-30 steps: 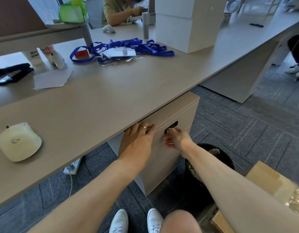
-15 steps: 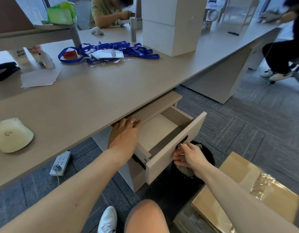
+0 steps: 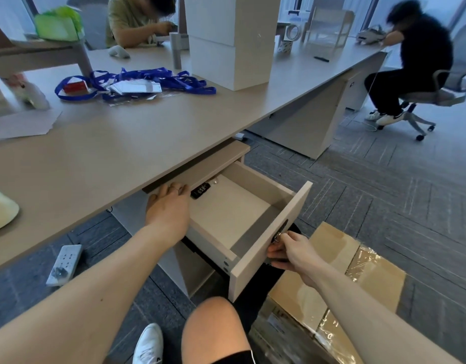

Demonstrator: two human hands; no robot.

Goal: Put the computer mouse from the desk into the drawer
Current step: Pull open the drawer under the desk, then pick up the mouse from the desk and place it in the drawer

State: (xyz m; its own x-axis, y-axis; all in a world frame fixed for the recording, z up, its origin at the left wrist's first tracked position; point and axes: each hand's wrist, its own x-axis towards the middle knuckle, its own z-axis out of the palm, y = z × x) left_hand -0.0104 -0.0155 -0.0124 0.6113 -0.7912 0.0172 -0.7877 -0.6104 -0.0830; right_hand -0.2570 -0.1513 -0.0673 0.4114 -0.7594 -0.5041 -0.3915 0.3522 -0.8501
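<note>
The cream computer mouse (image 3: 1,212) lies on the desk (image 3: 108,153) at the far left edge, partly cut off by the frame. The top drawer (image 3: 268,179) of the cabinet under the desk stands pulled far out; a small black item (image 3: 199,190) lies at its back. My right hand (image 3: 292,249) grips the key in the lock on the drawer front. My left hand (image 3: 168,208) rests flat on the cabinet top beside the drawer, fingers spread, holding nothing.
Blue lanyards and badge cards (image 3: 137,84) and a white box (image 3: 231,40) sit on the desk. A cardboard box (image 3: 344,279) stands on the floor right of the drawer, a power strip (image 3: 65,264) left of the cabinet. Two people sit at the desks beyond.
The drawer went from shut to pulled far out, drawn by my right hand on the key. My left hand stayed on the cabinet top. The view shifted right.
</note>
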